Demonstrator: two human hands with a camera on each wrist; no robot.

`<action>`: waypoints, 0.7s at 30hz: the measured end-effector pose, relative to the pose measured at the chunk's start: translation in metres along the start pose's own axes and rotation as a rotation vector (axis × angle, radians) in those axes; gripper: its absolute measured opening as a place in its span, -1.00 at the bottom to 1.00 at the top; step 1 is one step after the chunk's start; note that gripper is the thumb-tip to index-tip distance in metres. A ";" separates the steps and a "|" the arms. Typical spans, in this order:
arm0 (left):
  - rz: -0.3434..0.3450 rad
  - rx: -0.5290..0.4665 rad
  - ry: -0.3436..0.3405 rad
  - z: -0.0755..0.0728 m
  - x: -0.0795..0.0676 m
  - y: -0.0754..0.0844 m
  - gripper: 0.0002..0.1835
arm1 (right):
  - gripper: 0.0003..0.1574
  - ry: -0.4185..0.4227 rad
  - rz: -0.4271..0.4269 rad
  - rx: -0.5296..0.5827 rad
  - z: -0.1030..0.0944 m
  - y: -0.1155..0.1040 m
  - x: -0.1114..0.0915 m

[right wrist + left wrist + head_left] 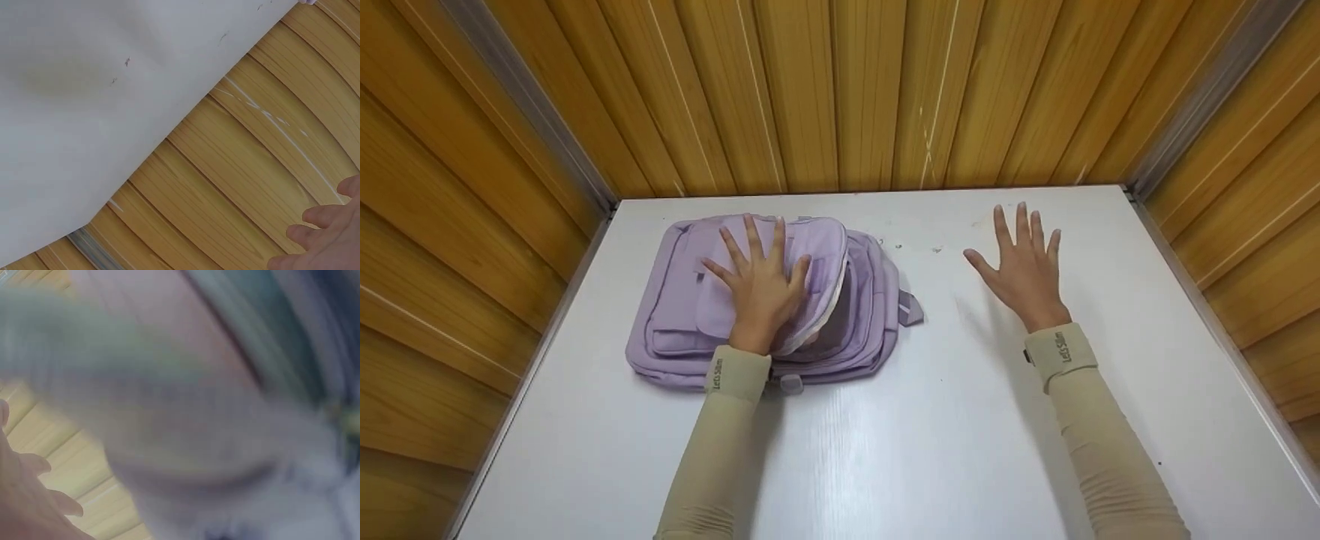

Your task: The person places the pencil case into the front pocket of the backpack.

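Observation:
A lilac backpack point(671, 289) lies flat on the white table, its top toward the right. One front compartment gapes, with its flap point(825, 240) lifted and a pale lining edge showing. My left hand point(765, 289) is spread over the flap with straight fingers; whether it touches the cloth I cannot tell. In the left wrist view the bag's cloth point(169, 422) is close and blurred, with the left fingers at the lower left. To the right of the bag, my right hand point(1027, 277) is spread above the table and holds nothing.
The white table point(930, 450) reaches back to a wood-patterned wall point(870, 97), with side walls at left and right. A grey strap loop point(911, 309) sticks out from the bag's right end. Small dark marks point(127, 62) dot the tabletop.

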State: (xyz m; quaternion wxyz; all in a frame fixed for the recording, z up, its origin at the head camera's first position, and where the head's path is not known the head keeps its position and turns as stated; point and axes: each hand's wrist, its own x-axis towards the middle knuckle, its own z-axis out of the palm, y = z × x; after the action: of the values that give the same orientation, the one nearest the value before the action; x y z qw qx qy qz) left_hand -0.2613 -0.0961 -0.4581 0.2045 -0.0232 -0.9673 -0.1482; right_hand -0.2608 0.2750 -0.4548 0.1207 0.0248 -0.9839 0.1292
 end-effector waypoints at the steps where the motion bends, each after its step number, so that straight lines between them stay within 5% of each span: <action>1: -0.003 0.000 -0.011 -0.002 0.001 -0.002 -0.23 | 0.12 0.008 0.004 -0.011 -0.001 0.000 0.000; 11: -0.013 0.009 -0.010 -0.014 0.002 -0.009 -0.20 | 0.14 0.020 0.025 -0.011 -0.006 0.001 0.002; 21: 0.141 0.061 -0.140 0.017 -0.033 0.014 -0.12 | 0.17 -0.007 0.061 -0.002 -0.009 0.008 0.000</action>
State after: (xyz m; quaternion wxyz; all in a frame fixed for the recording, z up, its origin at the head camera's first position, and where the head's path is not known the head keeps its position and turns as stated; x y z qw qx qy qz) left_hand -0.2359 -0.0776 -0.4827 0.1469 -0.0954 -0.9793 -0.1018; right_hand -0.2592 0.2852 -0.4485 0.1133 -0.0049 -0.9848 0.1317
